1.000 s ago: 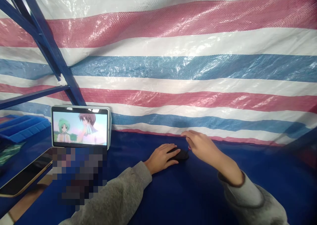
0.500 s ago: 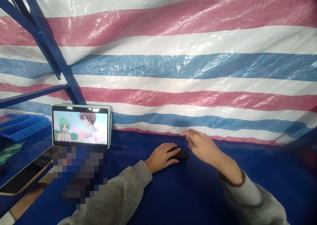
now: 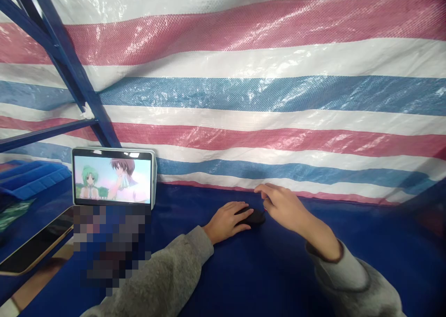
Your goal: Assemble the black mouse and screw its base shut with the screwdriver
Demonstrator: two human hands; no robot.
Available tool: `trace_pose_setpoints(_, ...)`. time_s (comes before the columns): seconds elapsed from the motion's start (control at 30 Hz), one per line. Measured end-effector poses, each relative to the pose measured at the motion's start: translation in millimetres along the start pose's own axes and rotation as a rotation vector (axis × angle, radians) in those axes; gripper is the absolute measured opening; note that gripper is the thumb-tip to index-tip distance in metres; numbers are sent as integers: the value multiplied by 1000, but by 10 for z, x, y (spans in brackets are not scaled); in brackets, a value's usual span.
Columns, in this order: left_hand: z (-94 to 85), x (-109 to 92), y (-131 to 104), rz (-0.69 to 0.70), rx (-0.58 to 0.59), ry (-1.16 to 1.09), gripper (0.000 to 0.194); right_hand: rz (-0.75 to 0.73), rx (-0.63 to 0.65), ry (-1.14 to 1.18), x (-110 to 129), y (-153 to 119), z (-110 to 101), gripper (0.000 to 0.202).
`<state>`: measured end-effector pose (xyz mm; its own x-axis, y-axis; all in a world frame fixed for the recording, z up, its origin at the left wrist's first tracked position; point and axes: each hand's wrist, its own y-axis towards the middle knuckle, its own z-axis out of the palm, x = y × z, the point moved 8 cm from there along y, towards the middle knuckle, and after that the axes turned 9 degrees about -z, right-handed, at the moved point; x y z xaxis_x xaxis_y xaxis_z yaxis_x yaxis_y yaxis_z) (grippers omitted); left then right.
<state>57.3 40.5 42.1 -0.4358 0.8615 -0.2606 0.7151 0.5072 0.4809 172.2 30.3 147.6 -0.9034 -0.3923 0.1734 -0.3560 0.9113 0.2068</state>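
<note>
Flat on the smooth dark-blue tabletop: black, rounded, mouse-shaped object. Grasped at one end by the left hand, fingers spread across it. Just beside its other end, the right hand, fingers curled (cannot tell if pinching anything). Progress, judged: held in place, not lifted; what's left, unclear. Farther left, white-cased rectangular screen propped up, cartoon showing; near it, gold-edged dark phone. Behind, red-white-blue striped woven plastic sheet.

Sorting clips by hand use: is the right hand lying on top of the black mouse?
No, the left hand holds the mouse, while the right hand is to its right in the picture.
</note>
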Motion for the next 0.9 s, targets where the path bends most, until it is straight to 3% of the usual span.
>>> trace_pose_setpoints(0.9,0,5,1,3,-6,-11,47,-9,-28,-42,-6,5,0,35)
